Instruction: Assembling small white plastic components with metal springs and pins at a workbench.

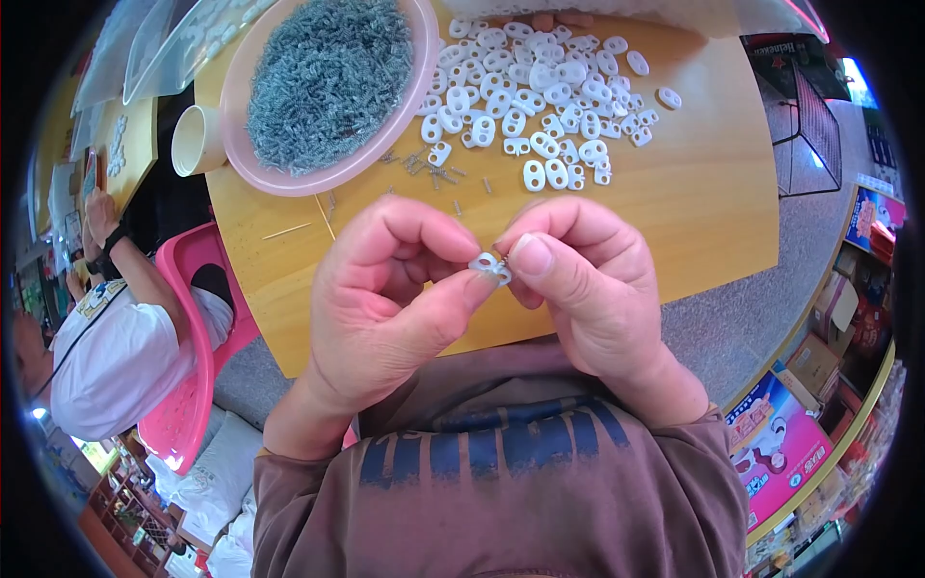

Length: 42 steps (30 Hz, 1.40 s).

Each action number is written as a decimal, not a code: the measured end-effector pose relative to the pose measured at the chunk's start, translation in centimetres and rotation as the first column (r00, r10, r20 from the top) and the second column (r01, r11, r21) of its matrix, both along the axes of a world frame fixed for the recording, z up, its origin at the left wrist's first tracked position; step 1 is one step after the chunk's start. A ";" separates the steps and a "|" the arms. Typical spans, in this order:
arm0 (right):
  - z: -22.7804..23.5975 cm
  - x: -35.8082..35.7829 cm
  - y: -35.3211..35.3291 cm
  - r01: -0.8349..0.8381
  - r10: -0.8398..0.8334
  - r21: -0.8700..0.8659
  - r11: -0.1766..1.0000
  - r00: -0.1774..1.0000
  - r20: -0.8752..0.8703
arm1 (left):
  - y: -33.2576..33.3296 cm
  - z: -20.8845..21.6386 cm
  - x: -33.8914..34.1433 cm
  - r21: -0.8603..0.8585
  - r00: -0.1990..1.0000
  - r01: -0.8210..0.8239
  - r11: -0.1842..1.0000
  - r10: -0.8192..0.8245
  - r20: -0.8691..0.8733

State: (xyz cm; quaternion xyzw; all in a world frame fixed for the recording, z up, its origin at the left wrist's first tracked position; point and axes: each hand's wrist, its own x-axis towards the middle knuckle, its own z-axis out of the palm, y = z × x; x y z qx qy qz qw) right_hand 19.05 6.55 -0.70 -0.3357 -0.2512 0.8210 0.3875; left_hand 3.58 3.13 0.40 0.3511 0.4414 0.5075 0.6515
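Observation:
Close to the table's near edge, my left hand (395,289) pinches a small white two-hole plastic piece, like a cord lock (488,263), between thumb and forefinger. My right hand (583,279) meets it from the other side, its thumb and forefinger closed on a tiny metal spring (502,258). The spring's end touches or nearly touches the white piece; most of it is hidden by the fingertips. Beyond my hands a few loose springs (438,173) are scattered on the wooden table (713,144). A pile of similar white pieces (540,87) lies at the far middle.
A pink basin (231,125) heaped with springs (328,87) stands at the far left, beside a cream cup (198,142). A toothpick (287,231) lies left of my hands. Another person (125,337) sits at left on a pink chair (198,385). Boxes (785,443) line the right.

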 end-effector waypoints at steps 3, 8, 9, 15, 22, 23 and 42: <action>0.3 -0.1 0.0 0.000 0.001 0.036 0.999 1.000 -0.021 | -0.2 0.0 0.0 -0.001 1.000 -0.001 1.000 0.001 -0.021; -0.2 0.2 -0.4 -0.022 0.002 0.203 0.979 0.995 0.098 | -0.4 0.1 0.2 0.024 0.991 0.007 1.000 -0.004 -0.131; -0.3 0.3 -0.4 -0.046 0.001 0.278 0.960 0.987 0.162 | -0.5 0.2 0.3 0.023 0.991 0.006 1.000 -0.003 -0.131; 0.1 0.4 -0.3 -0.051 0.046 0.121 0.991 0.998 0.041 | -0.6 0.1 0.7 -0.001 0.990 -0.044 0.999 0.044 -0.130; 0.2 0.5 -0.1 -0.044 0.046 0.089 0.995 0.999 -0.012 | -0.5 -0.3 0.4 -0.008 0.996 -0.054 0.999 0.053 -0.065; 0.1 0.6 0.0 -0.042 0.040 0.090 0.995 0.999 0.016 | -0.5 -0.3 0.3 -0.008 0.996 -0.047 0.999 0.047 -0.071; -0.8 0.7 -0.4 -0.171 0.026 0.387 0.906 0.936 0.352 | -0.6 -0.4 0.9 0.272 0.837 -0.014 0.962 0.160 -0.523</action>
